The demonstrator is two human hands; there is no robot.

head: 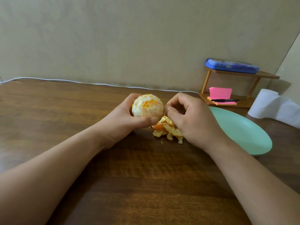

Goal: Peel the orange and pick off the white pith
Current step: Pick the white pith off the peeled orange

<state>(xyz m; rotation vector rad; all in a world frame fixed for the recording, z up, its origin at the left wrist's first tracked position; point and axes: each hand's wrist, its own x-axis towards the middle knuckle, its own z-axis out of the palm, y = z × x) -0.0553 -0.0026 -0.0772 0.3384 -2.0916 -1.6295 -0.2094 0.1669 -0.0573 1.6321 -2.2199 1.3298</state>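
My left hand (125, 117) grips the orange (147, 105) just above the wooden table (113, 176). The fruit has no rind on the side facing me and shows patches of white pith over orange flesh. My right hand (193, 117) sits right beside the orange with its fingers curled inward and fingertips close to the fruit's right side. Whether it pinches a bit of pith is hidden. A pile of peel pieces (167, 129) lies on the table under and in front of the right hand.
A mint-green plate (243, 132) lies to the right of my right hand. Behind it stand a small wooden shelf (235, 88) with a blue case, pink sticky notes and a pen, and a paper roll (272, 106). A white cable (65, 81) runs along the wall.
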